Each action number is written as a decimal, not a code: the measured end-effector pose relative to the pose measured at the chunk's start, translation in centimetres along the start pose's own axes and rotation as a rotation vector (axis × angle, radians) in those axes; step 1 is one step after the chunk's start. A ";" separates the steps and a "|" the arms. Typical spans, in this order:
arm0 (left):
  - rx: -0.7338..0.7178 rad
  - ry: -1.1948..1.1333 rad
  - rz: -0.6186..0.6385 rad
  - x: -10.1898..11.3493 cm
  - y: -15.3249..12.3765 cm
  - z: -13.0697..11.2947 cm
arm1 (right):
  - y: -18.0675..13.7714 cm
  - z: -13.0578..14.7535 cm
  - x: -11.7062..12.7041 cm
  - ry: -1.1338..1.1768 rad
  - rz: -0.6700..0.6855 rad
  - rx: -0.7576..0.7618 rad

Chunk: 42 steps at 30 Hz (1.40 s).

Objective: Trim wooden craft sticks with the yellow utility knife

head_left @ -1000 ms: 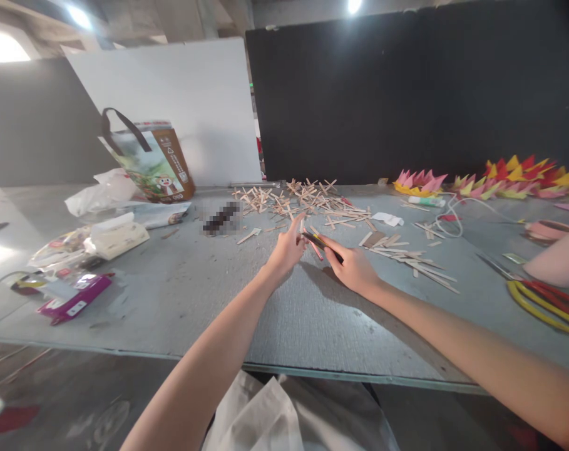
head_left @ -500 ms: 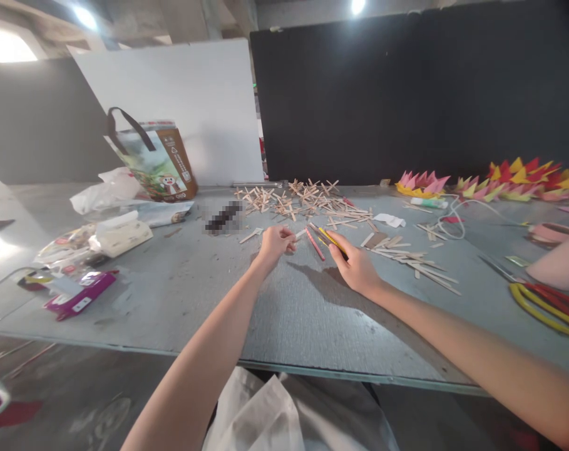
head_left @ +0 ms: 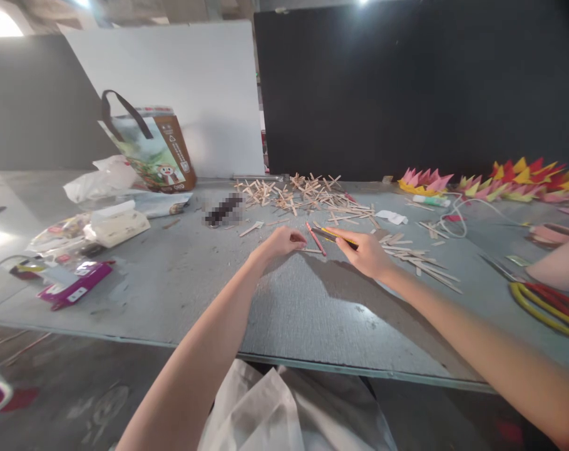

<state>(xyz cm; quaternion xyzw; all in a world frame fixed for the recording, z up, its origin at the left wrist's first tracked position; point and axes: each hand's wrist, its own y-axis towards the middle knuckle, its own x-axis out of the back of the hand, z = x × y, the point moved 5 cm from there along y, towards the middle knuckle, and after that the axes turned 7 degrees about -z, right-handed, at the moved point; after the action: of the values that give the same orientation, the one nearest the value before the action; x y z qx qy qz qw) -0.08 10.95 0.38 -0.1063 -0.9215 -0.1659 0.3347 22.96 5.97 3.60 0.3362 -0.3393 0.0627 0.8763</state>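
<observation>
My left hand (head_left: pixel 284 241) is closed, its fingertips pinching one end of a thin wooden stick (head_left: pixel 311 251) held low over the table. My right hand (head_left: pixel 366 254) grips a yellow and black utility knife (head_left: pixel 333 235), its front end directed left and away from me. Between the two hands lies a slim red and pink pen-like stick (head_left: pixel 316 238), close to the far end of the wooden stick. Several crossed wooden sticks (head_left: pixel 307 194) are heaped beyond my hands, and more loose sticks (head_left: pixel 422 258) spread to the right of the knife hand.
On the left stand a printed carry bag (head_left: pixel 164 150), plastic packages (head_left: pixel 117 227) and a purple packet (head_left: pixel 77 283). To the right are paper flowers (head_left: pixel 425 181), a glue tube (head_left: pixel 430 201), a white cord (head_left: pixel 457 219), scissors (head_left: pixel 542 307), a tape roll (head_left: pixel 551 233) and another person's arm (head_left: pixel 559 266).
The stick in my left hand has come down nearer the table, beside the red pen-like stick. My right hand has shifted slightly right, and the knife lies flatter. The view has tilted down a little.
</observation>
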 end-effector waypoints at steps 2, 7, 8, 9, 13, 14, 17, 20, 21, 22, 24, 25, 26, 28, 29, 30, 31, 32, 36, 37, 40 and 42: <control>-0.007 0.022 -0.001 0.1 0.0 0.1 | 0.0 -0.1 -0.1 -0.016 0.049 0.010; -0.013 0.068 0.053 0.2 -0.1 0.2 | 0.1 -0.1 -0.6 -0.066 0.144 0.060; -0.016 0.075 0.077 0.1 -0.1 0.2 | 0.1 -0.1 -0.7 -0.067 0.164 0.060; -0.021 0.083 0.100 0.0 0.0 0.2 | 0.1 -0.1 -0.7 -0.068 0.188 0.055; -0.046 0.115 0.121 -0.1 0.2 0.0 | 0.0 0.0 -0.7 -0.111 0.272 0.021; -0.049 0.123 0.110 0.0 0.2 0.0 | 0.0 0.0 -0.7 -0.116 0.285 0.013; -0.051 0.138 0.098 0.0 0.4 0.2 | -0.1 0.1 -0.6 -0.116 0.299 -0.004; -0.055 0.144 0.105 0.0 0.4 0.5 | -0.2 0.2 -0.5 -0.134 0.291 -0.009; -0.057 0.146 0.109 -0.1 0.4 0.6 | -0.2 0.2 -0.5 -0.134 0.291 -0.011; -0.060 0.147 0.111 -0.1 0.4 0.6 | -0.2 0.2 -0.5 -0.131 0.292 -0.013; -0.065 0.150 0.117 -0.1 0.4 0.7 | -0.3 0.2 -0.6 -0.125 0.297 -0.014; -0.068 0.151 0.120 -0.2 0.4 0.8 | -0.3 0.2 -0.6 -0.127 0.301 -0.015; -0.071 0.153 0.123 -0.2 0.5 0.8 | -0.3 0.2 -0.7 -0.131 0.305 -0.015; -0.075 0.155 0.129 -0.2 0.5 0.8 | -0.3 0.1 -0.8 -0.138 0.312 -0.013; -0.076 0.157 0.132 -0.2 0.5 0.8 | -0.3 0.1 -0.8 -0.141 0.312 -0.015; -0.077 0.158 0.134 -0.3 0.5 0.9 | -0.3 0.1 -0.8 -0.144 0.311 -0.017; -0.078 0.158 0.137 -0.3 0.6 0.9 | -0.3 0.1 -0.8 -0.148 0.311 -0.022; -0.079 0.158 0.139 -0.3 0.6 0.8 | -0.2 0.1 -0.8 -0.152 0.311 -0.027; -0.077 0.155 0.143 -0.3 0.5 0.8 | -0.2 0.7 -0.6 -0.181 0.326 -0.012; -0.076 0.153 0.142 -0.3 0.5 0.9 | -0.2 1.0 -0.6 -0.189 0.328 0.000; -0.075 0.145 0.134 -0.3 0.5 0.9 | -0.1 1.8 -0.5 -0.220 0.339 0.029; -0.076 0.137 0.127 -0.3 0.5 0.9 | 0.2 2.4 -0.5 -0.247 0.358 0.046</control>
<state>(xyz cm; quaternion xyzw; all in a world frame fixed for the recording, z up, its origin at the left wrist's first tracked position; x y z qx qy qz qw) -0.25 11.71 -0.31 -0.1654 -0.8809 -0.1860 0.4025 21.22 4.69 4.68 0.2954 -0.4968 0.1836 0.7951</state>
